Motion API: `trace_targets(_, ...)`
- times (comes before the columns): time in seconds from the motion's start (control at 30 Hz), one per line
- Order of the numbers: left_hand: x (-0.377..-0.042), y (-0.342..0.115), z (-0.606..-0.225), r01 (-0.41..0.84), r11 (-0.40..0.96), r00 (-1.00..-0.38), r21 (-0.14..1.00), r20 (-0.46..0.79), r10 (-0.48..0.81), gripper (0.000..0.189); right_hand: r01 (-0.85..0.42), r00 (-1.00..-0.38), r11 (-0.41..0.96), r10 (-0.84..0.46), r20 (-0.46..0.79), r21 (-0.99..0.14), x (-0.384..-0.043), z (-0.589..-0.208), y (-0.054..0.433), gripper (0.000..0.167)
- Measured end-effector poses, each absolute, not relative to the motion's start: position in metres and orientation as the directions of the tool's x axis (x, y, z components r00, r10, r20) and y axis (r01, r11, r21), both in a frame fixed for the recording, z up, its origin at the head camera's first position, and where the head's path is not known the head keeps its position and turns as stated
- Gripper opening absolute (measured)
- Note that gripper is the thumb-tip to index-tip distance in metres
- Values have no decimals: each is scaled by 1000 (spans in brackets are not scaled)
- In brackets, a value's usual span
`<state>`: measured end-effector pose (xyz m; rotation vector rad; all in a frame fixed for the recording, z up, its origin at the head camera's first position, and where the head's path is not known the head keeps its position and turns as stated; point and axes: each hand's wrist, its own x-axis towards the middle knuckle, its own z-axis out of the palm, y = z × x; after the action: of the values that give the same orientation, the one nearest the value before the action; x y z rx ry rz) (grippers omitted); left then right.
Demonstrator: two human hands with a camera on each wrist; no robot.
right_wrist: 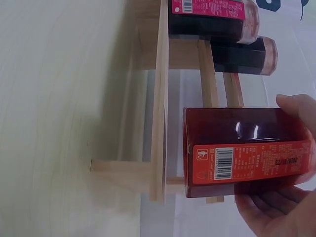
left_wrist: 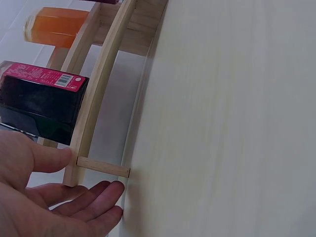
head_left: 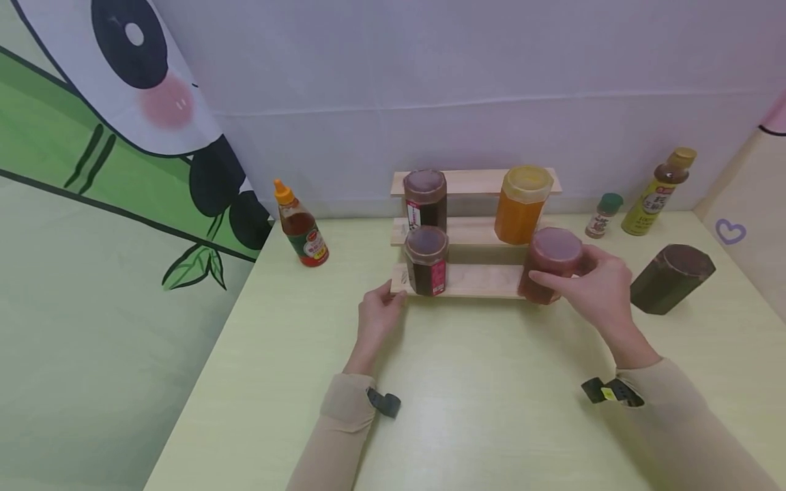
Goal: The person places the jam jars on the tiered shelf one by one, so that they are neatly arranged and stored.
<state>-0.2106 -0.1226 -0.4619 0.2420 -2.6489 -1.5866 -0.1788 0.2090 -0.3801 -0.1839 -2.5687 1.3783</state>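
Observation:
A three-step wooden rack [head_left: 479, 281] stands on the table. My left hand [head_left: 379, 315] pinches the left end of its lowest step, thumb above and fingers curled beneath, as the left wrist view shows. My right hand [head_left: 592, 283] grips a jar of dark red contents [head_left: 550, 262] at the right end of that step. In the right wrist view, a gap shows between the red jar's base and the front board [right_wrist: 159, 113]. A dark jar with a pink label [head_left: 426, 262] sits at the step's left, another dark jar [head_left: 426, 198] behind it. An orange jar [head_left: 522, 208] stands higher up at right.
Right of the rack are a dark, many-sided jar [head_left: 672, 279], a small green-capped bottle [head_left: 604, 217] and a yellow-labelled sauce bottle [head_left: 657, 194]. A red sauce bottle with an orange cap [head_left: 303, 228] stands at left. A printed cloth [head_left: 368, 82] hangs behind the table [head_left: 467, 409].

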Motion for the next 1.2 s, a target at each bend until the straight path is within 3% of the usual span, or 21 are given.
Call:
trace_targets(0.5, -211, -125, -464, -112, 461, -986, 880, -42, -161, 45, -110, -970, 481, 138, 199, -870, -191, -382, 176, 76)
trace_targets(1.2, -212, -123, -465, -105, 458, -987, 883, -37, -154, 43, -144, -981, 409, 60, 184, -901, -219, -395, 142, 80)
